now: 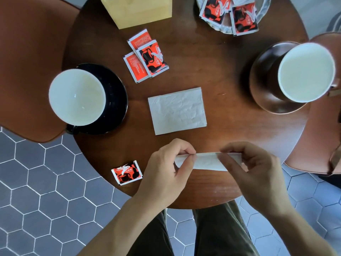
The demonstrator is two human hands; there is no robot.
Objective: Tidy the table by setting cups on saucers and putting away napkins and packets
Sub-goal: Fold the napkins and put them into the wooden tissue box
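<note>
1. Both grips are pinched shut on one folded napkin (206, 162): the left hand (166, 170) nips its left end between thumb and fingertips, the right hand (258, 170) its right end, just above the worktop (212, 61) near edge.
2. A second napkin (177, 110) lies flat mid-worktop; one sugar packet (127, 172) sits near the left hand, three more packets (145, 56) lie beyond.
3. Both cups already stand on saucers: the left cup (77, 97), the right cup (306, 72).
4. Risk: thin paper pulled taut between two pinches may tear or unfold; a sweeping wrist could knock the nearby packet off the edge.
</note>
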